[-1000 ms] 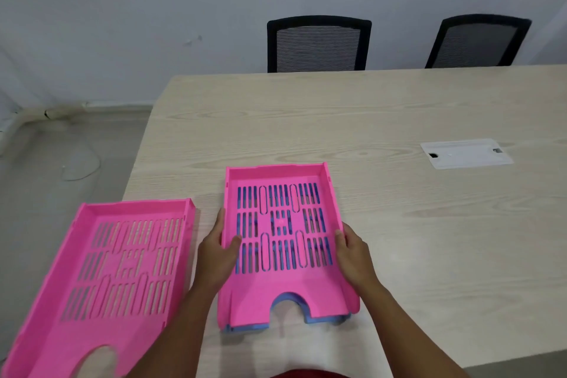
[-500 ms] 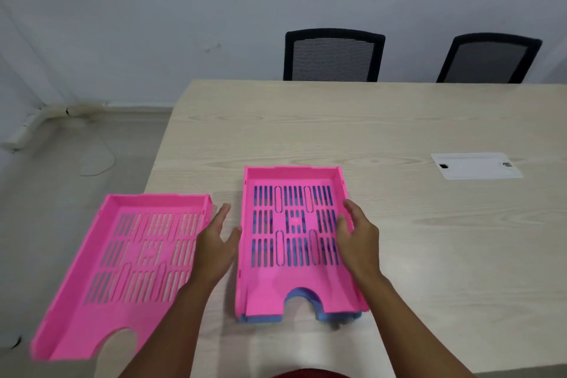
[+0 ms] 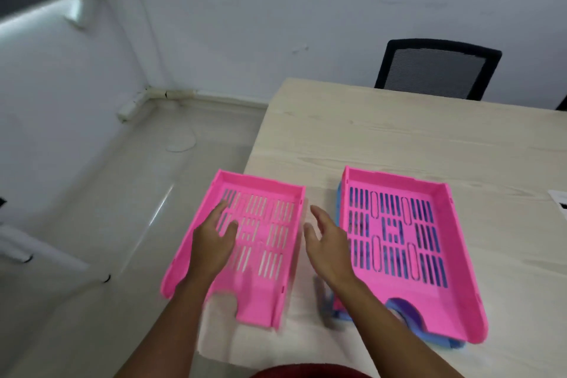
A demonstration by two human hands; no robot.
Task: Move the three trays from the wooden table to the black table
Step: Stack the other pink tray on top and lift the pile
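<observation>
A pink slotted tray (image 3: 273, 242) lies at the left edge of the wooden table (image 3: 383, 138), half overhanging the floor. My left hand (image 3: 211, 242) hovers over its floor, fingers spread and holding nothing. A second pink tray (image 3: 429, 258) rests to the right, stacked on a blue tray (image 3: 408, 321) that shows only at its left side and front cut-out. My right hand (image 3: 328, 242) is open in the gap between the two pink trays, close to the stack's left wall. No black table is in view.
A black mesh chair (image 3: 435, 69) stands behind the table's far edge. A white plate (image 3: 560, 202) is set into the table at the right border. Pale floor and white walls lie to the left, with a white frame leg (image 3: 36, 255) low on the left.
Both hands have let go of the stacked tray and shifted left, the left hand now over the lone pink tray. The view has swung left.
</observation>
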